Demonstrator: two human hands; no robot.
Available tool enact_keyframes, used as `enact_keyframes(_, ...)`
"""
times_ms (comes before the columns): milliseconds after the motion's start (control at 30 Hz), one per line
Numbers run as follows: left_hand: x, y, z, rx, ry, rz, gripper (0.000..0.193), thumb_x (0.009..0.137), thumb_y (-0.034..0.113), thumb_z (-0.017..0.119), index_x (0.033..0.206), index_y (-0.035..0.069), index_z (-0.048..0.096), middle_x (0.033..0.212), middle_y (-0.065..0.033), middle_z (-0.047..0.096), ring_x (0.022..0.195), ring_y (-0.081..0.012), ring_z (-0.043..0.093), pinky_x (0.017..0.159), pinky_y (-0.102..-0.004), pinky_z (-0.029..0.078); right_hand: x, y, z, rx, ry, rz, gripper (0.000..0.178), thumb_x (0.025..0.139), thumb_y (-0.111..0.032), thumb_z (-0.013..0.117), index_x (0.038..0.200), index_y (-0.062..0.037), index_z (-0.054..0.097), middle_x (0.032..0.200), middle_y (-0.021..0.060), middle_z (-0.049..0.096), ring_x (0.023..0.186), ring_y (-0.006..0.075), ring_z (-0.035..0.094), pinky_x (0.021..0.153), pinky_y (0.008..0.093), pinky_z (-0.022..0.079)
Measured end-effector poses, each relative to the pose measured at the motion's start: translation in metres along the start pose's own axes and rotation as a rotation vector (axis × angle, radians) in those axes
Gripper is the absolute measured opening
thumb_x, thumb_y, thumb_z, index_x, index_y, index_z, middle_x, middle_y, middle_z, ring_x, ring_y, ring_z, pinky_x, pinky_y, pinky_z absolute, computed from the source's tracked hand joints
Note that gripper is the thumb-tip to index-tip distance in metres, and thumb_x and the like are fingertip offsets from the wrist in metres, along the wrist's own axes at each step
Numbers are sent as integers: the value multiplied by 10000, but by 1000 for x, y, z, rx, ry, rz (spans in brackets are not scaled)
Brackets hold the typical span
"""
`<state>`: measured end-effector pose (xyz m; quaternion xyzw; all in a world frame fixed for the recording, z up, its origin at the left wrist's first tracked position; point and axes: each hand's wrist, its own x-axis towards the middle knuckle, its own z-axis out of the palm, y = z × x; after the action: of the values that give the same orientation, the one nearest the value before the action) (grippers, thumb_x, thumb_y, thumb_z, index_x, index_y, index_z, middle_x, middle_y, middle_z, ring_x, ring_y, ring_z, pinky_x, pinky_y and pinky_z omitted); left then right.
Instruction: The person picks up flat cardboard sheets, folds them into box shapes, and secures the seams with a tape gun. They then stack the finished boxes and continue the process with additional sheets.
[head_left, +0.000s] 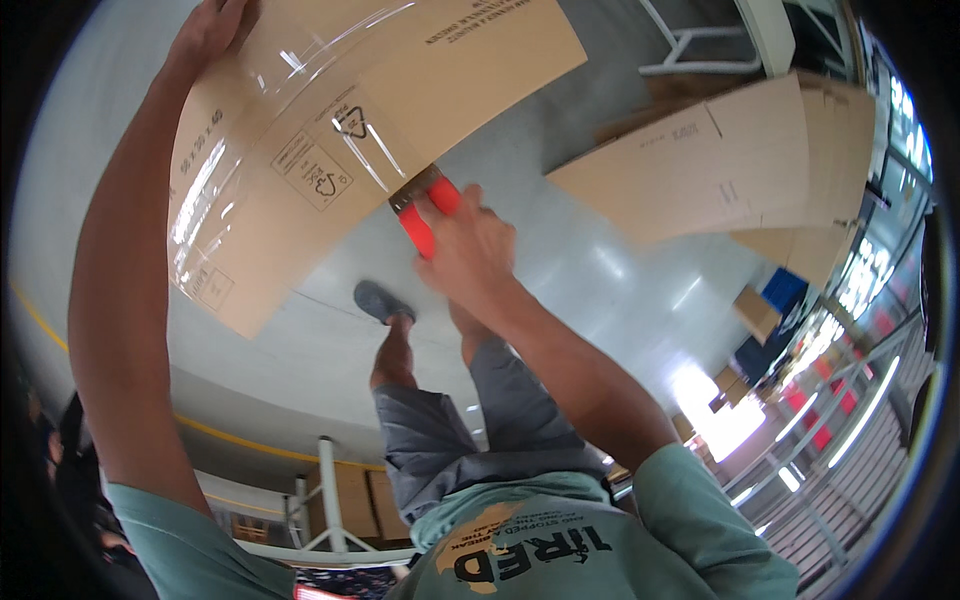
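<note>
A large brown cardboard box with dark printed marks fills the upper left, and glossy clear tape runs across its face. My right hand is closed round a red tape dispenser. The dispenser's dark toothed edge meets the near edge of the box, where the tape strip ends. My left hand lies against the box at the top of the view, its fingers stretched out and partly cut off by the frame.
Flattened or folded cardboard lies to the right of the box. White metal legs stand beyond it. Behind me are a white frame and a yellow floor line. A blue crate and small boxes sit at the far right.
</note>
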<state>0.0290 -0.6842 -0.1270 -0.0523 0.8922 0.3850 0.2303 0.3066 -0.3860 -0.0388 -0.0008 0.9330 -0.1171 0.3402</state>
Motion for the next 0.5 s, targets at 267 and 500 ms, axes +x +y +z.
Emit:
enact_keyframes(267, 11, -28, -2, 277, 101, -122, 845, 969, 728, 364, 1388, 39, 616, 1349, -225, 647, 1310, -387, 570, 1079, -411, 424, 34, -32, -20, 62, -183, 90, 419, 719, -157, 747, 1133, -96, 753, 1149, 251, 567, 875, 381, 711, 688, 473, 599)
enact_keyframes(500, 23, -43, 6, -30, -22, -71, 699, 1057, 569, 400, 1408, -5, 591, 1359, -164, 665, 1275, -296, 607, 1053, -369, 445, 47, -36, 27, 61, -170, 208, 393, 769, -146, 739, 1150, -50, 744, 1178, 258, 572, 1040, 398, 672, 796, 518, 595)
